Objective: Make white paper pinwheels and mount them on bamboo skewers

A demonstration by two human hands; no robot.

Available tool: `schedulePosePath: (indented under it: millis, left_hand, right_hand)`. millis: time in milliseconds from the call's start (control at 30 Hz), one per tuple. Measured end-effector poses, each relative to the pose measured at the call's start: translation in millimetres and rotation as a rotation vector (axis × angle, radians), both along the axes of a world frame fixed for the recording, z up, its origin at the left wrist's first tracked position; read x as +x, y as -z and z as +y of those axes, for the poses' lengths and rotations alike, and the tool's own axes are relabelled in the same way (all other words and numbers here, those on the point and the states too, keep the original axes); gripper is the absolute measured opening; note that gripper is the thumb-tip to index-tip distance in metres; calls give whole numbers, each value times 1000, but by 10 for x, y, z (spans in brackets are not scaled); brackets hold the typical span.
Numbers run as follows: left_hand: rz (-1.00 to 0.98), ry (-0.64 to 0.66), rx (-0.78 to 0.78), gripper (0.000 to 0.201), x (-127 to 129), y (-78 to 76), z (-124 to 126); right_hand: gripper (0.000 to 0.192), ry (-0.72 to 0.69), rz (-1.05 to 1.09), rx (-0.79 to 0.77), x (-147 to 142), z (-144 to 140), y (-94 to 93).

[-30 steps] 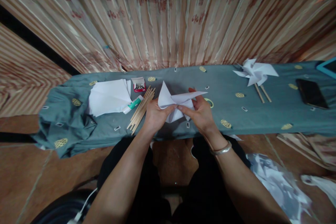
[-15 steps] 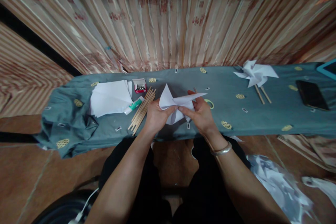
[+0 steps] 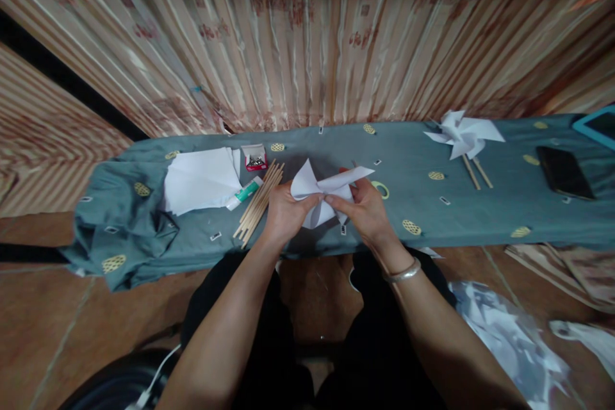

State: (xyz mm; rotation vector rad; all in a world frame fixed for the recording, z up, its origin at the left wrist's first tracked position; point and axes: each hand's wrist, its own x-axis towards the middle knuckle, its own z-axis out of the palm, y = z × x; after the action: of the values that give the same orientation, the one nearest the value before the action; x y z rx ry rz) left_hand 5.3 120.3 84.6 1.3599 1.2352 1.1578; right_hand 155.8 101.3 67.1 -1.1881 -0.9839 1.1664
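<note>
A white paper pinwheel (image 3: 305,180) with curled blades is held between both hands above the cloth-covered table. My left hand (image 3: 285,210) grips its left side, the thumb pressed near the centre. From the right, my right hand (image 3: 366,206) pinches it, with its thumb also at the middle where the blade tips meet. The fingers beneath the paper are mostly hidden. Just left of my left hand lie several wooden sticks (image 3: 259,205). Scissors with a pale green handle (image 3: 381,189) rest on the cloth beyond my right hand.
On the left are a stack of white paper (image 3: 202,180), a green-and-white tube (image 3: 245,192) and an open small box of metal pins (image 3: 254,157). Finished-looking pinwheels on sticks (image 3: 465,133) and a black phone (image 3: 564,172) lie right. A clear bag of paper scraps (image 3: 504,339) sits below.
Both hands stay on the paper pinwheel, thumbs still at its centre. The right-hand blade sits slightly lower and more curled. The view has shifted a little.
</note>
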Motion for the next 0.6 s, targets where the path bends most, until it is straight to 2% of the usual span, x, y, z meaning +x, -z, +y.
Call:
schedulePosePath:
  millis: [433,600]
  left_hand:
    - [11,13,2,18,-12,39,3]
    - [23,8,22,17,-21,40,-3]
  right_hand:
    - [66,-3,-2,-3,0,-5,21]
    - [65,-16,-13,13,3,2,-31]
